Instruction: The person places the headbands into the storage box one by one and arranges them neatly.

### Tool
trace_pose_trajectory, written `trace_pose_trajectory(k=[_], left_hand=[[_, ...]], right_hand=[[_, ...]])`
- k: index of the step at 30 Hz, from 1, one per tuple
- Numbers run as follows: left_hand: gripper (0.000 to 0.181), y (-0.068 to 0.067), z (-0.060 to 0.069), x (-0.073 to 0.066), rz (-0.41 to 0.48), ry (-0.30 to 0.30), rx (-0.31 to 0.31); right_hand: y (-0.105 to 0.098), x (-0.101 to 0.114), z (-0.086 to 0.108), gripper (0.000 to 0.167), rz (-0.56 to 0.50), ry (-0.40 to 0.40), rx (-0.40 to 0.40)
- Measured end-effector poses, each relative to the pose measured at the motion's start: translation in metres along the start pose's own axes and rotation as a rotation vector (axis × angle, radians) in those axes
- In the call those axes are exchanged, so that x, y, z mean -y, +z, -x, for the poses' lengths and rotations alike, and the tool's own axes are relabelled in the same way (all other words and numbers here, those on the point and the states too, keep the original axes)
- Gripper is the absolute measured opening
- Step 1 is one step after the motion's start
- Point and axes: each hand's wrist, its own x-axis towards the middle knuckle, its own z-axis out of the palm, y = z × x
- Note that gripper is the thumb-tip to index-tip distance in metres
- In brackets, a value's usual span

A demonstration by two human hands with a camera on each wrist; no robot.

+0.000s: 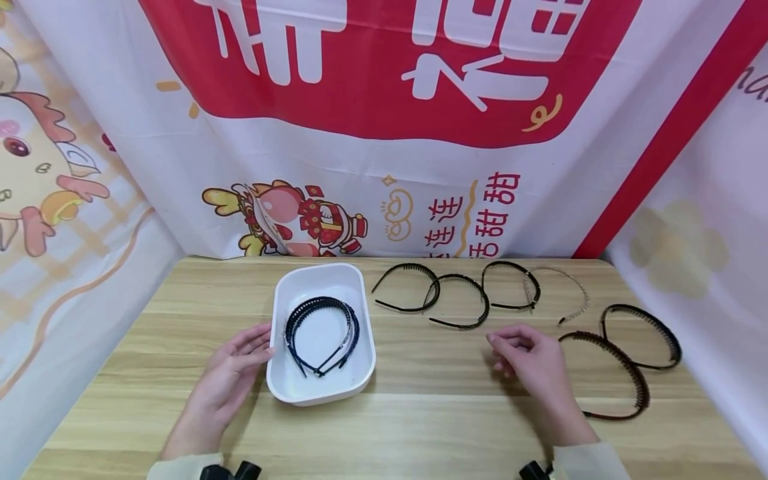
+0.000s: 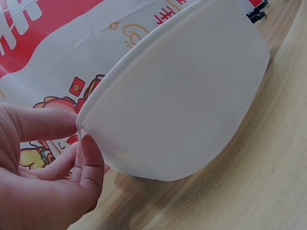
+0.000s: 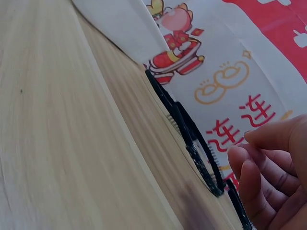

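A white plastic basin (image 1: 321, 275) stands left of the table's middle, with several dark headbands (image 1: 321, 302) stacked inside it. At its left rim my left hand (image 1: 231, 373) holds on, thumb and fingertips meeting the edge in the left wrist view. My right hand (image 1: 531, 363) hovers over the table with loosely curled fingers and nothing in them. Behind it lie black toothed headbands, one at the left (image 1: 436, 287), a second (image 1: 485, 307) overlapping it, and a third (image 1: 537, 291). A thin pale headband (image 1: 585, 299) crosses the third one.
Beside my right forearm lies a brown toothed headband (image 1: 637, 373), overlapping a black headband (image 1: 672, 337) near the table's right edge. The wooden table (image 1: 420, 433) ends against a printed cloth (image 1: 384, 160) at the back; more cloth hangs on both sides.
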Motion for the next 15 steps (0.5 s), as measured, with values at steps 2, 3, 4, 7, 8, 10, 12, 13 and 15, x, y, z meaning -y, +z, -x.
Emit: trace_pose_trajectory(k=[2,3,4,7,8,10,12,13,15], left_hand=[[0.046,0.000,0.000,0.000,0.002,0.000,-0.002],[0.046,0.000,0.000,0.000,0.002,-0.002,-0.005],[0.046,0.000,0.000,0.000,0.004,-0.003,-0.008],[0.047,0.000,0.000,-0.001,0.000,-0.005,-0.010],[0.047,0.000,0.000,-0.001,-0.002,-0.004,-0.011],[0.048,0.000,0.000,-0.002,-0.007,-0.004,-0.009],[0.049,0.000,0.000,-0.002,-0.007,-0.007,-0.009],[0.049,0.000,0.000,-0.002,-0.005,-0.009,-0.010],[0.049,0.000,0.000,-0.002,-0.002,-0.013,-0.009]], right_hand=[[-0.005,-0.001,0.001,0.032,0.005,0.005,-0.009],[-0.008,-0.001,0.001,0.032,0.004,0.009,-0.016],[-0.010,-0.002,0.001,0.033,0.004,0.011,-0.021],[-0.018,-0.004,0.002,0.034,0.000,0.018,-0.035],[-0.020,-0.005,0.003,0.034,0.001,0.020,-0.041],[-0.026,-0.008,0.004,0.034,0.003,0.024,-0.049],[-0.031,-0.010,0.005,0.034,0.008,0.031,-0.059],[-0.034,-0.011,0.006,0.033,0.014,0.036,-0.064],[-0.041,-0.013,0.008,0.032,0.022,0.044,-0.074]])
